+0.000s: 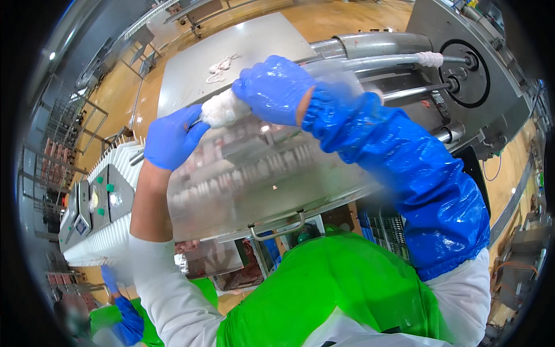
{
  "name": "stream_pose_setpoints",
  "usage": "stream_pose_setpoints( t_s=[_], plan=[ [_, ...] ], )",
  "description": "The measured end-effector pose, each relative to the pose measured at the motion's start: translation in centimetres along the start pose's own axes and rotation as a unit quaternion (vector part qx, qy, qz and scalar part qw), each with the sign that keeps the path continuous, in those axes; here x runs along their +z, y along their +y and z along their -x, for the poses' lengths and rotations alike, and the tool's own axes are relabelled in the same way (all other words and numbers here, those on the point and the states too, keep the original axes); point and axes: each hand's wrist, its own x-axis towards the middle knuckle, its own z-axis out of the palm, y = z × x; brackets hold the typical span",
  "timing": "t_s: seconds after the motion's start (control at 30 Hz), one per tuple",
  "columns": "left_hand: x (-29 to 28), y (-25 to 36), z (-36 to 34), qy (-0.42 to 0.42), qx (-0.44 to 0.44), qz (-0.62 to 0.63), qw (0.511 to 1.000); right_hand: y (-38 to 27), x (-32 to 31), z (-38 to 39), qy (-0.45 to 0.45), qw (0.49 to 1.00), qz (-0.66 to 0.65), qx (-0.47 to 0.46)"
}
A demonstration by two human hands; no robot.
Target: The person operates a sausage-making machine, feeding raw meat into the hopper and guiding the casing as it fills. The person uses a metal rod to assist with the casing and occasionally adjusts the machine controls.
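Observation:
A white, wet, bunched-up sausage casing (222, 110) is stretched between my hands, over the steel machine. My right hand (274, 89), in a blue glove under a blue sleeve cover, closes round the casing's right end. My left hand (172, 137), also gloved, pinches a thin metal tube (137, 158) at the casing's left end; the tube pokes out on both sides of the fingers. Beyond the right hand, loose casing strands (222, 67) lie on a flat steel plate (254, 37). A hazy patch blurs the part below my hands.
Long steel tubes (399, 61) run right to a round machine head (465, 72); one carries gathered casing (429, 59). A handled cover (277, 231) edges the machine near me. At left stands a white-finned conveyor (107, 243). A co-worker's blue sleeve (128, 321) shows lower left.

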Motion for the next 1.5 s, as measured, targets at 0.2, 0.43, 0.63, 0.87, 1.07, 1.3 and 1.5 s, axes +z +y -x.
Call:
stream_pose_setpoints(
  t_s=[0.2, 0.43, 0.63, 0.87, 1.07, 1.3, 1.5],
  plan=[
    [-0.2, 0.3, 0.0, 0.001, -0.016, 0.035, 0.999, 15.4, -5.2, 12.5, -0.058, 0.986, 0.15, 0.035],
    [0.3, 0.7, 0.3, 0.0, -0.009, 0.028, 1.0, 16.1, -10.0, 14.2, -0.074, 0.982, 0.117, 0.124],
    [0.1, 0.4, -0.3, -0.013, -0.01, 0.002, 1.0, -2.3, -1.3, -2.7, -0.238, 0.967, -0.054, 0.07],
    [-0.5, 0.4, 0.4, -0.007, -0.013, 0.009, 1.0, 14.1, -6.2, 11.8, -0.139, 0.974, 0.159, 0.083],
    [-0.2, 0.9, 0.0, 0.012, -0.02, 0.031, 0.999, 15.7, -8.3, 13.4, -0.074, 0.985, 0.128, 0.085],
    [-0.3, 0.7, 0.1, -0.006, -0.043, 0.031, 0.999, -2.5, 1.2, -2.1, -0.04, 0.999, -0.012, 0.009],
    [-0.5, 0.7, 0.4, 0.001, -0.035, 0.002, 0.999, 11.1, -3.7, 8.6, -0.13, 0.983, 0.106, 0.075]
  ],
)
